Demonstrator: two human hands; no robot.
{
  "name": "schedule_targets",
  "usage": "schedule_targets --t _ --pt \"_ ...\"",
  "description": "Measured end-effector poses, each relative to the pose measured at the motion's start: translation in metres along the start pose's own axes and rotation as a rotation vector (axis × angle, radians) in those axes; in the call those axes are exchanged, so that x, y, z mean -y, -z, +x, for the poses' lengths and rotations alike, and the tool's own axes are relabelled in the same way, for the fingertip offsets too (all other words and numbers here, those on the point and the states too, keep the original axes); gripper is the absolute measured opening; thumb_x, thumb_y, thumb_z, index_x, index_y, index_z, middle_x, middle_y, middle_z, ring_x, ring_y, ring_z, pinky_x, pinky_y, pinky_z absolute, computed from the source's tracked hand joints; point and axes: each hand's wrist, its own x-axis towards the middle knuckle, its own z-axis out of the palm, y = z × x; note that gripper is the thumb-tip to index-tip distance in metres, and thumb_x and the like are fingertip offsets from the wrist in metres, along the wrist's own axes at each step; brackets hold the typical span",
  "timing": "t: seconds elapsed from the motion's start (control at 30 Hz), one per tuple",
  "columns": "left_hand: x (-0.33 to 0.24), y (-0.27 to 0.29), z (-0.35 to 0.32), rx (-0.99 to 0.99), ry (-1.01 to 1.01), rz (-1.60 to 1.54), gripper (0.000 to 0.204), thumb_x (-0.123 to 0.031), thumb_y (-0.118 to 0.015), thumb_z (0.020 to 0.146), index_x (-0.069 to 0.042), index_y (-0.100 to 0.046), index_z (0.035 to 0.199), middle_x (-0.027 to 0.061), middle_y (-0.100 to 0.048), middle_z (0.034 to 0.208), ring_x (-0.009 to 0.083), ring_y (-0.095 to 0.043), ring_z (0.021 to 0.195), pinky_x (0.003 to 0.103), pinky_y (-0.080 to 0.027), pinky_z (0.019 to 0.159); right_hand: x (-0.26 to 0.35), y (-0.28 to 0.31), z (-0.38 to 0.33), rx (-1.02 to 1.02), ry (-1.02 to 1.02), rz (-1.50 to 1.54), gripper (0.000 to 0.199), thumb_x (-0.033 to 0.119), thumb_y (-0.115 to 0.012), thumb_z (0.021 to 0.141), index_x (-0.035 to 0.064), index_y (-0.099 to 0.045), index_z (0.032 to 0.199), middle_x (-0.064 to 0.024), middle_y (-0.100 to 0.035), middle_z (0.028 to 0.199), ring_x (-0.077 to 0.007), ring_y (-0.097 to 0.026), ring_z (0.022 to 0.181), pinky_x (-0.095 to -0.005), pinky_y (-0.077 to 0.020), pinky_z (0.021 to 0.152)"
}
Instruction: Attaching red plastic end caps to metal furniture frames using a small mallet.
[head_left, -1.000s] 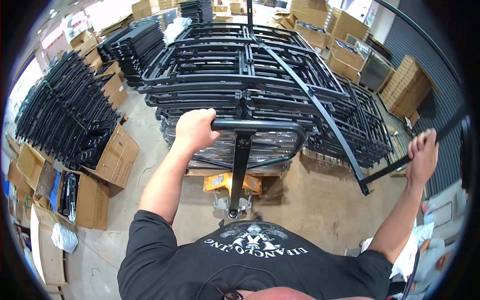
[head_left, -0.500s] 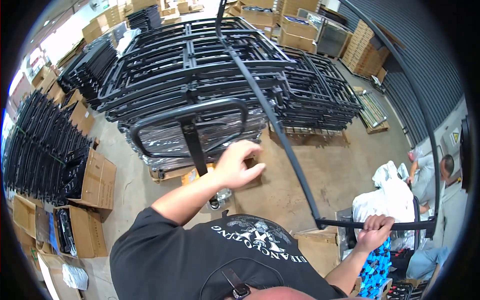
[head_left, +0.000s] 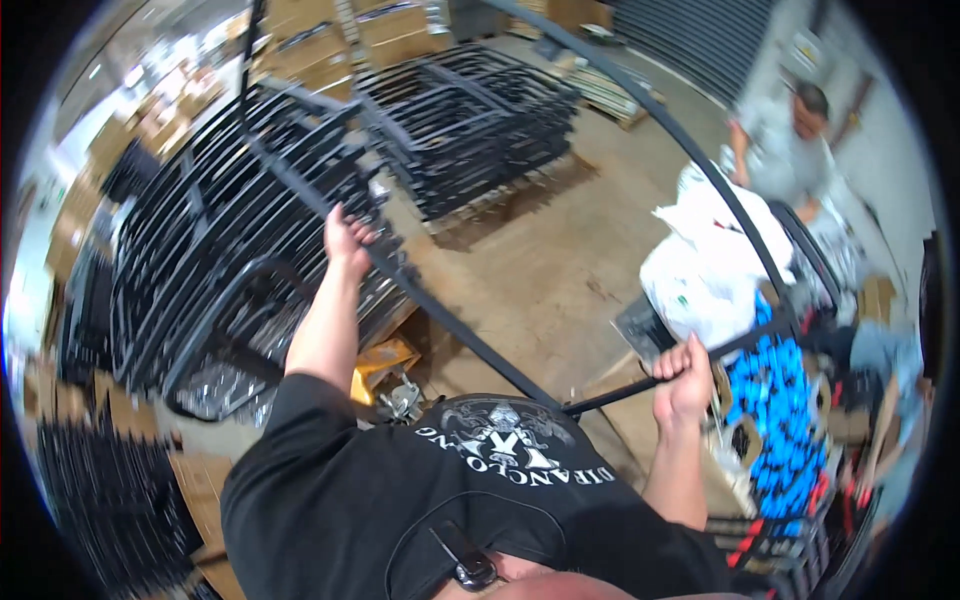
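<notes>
I hold up a long black metal frame (head_left: 462, 332) made of straight bars, tilted across the view. My left hand (head_left: 348, 238) is closed round its near long bar, about midway along. My right hand (head_left: 684, 378) is closed on the short end bar, between its two corners. The far end of the frame runs out past the upper edge of the view. Below my left forearm stands a pallet jack with a black loop handle (head_left: 178, 372) and an orange body (head_left: 384, 362).
Stacks of black metal frames stand at the left and at far centre (head_left: 480, 130). On the right are white plastic bags (head_left: 690, 275), a heap of blue pieces (head_left: 780, 420) and a person in grey (head_left: 790, 140). Another person's arm (head_left: 885, 445) reaches in at lower right.
My left hand, free and off the frame before, now grips its long bar. The view has turned rightward, and the frame has swung and come nearer my body. My right hand keeps its hold.
</notes>
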Motion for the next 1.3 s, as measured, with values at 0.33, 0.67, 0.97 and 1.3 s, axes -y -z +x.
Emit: schedule_targets --t 0.33,0.67,0.97,1.3 --pt "0.034 -0.033 -0.06 0.348 0.176 -0.146 0.036 -0.041 -0.051 0.102 -0.013 -0.049 0.08 -0.0011 -0.038 0.064 0.0129 -0.034 0.052 0.029 -0.032 0.05 -0.014 0.089 -0.097 -0.33 0.274 0.092 0.045 0.035 -0.059 0.099 0.0181 -0.036 0.063 0.0033 -0.033 0.054 -0.0121 -0.033 0.046 -0.0306 -0.0298 0.047" --pt "-0.007 -0.132 -0.138 0.956 0.034 -0.051 0.035 -0.03 -0.045 0.107 -0.012 -0.045 0.077 -0.003 -0.031 0.061 0.0098 -0.027 0.048 0.026 -0.027 0.046 -0.112 0.176 -0.216 -0.743 0.264 0.213 0.03 0.035 -0.064 0.092 0.0119 -0.055 0.075 -0.0029 -0.049 0.058 -0.0259 -0.055 0.057 -0.0429 -0.0509 0.062" --pt "0.085 -0.1 -0.207 1.014 0.028 0.359 0.016 0.004 -0.058 0.089 -0.009 -0.05 0.086 -0.0018 -0.046 0.062 0.0079 -0.041 0.045 0.024 -0.034 0.042 0.129 0.091 -0.254 -0.384 0.97 -0.21 0.057 0.048 -0.042 0.107 0.0023 -0.054 0.139 -0.0145 -0.061 0.135 -0.0246 -0.049 0.135 -0.0384 -0.0323 0.116" --pt "0.269 -0.012 -0.215 1.06 -0.055 1.027 0.02 -0.013 -0.068 0.096 -0.011 -0.055 0.081 -0.0069 -0.048 0.068 0.0036 -0.044 0.063 0.024 -0.038 0.055 0.019 0.3 -0.177 -0.875 0.389 0.035 0.022 0.022 -0.083 0.082 0.0123 -0.064 0.082 0.002 -0.055 0.07 -0.0132 -0.053 0.063 -0.0318 -0.0408 0.058"
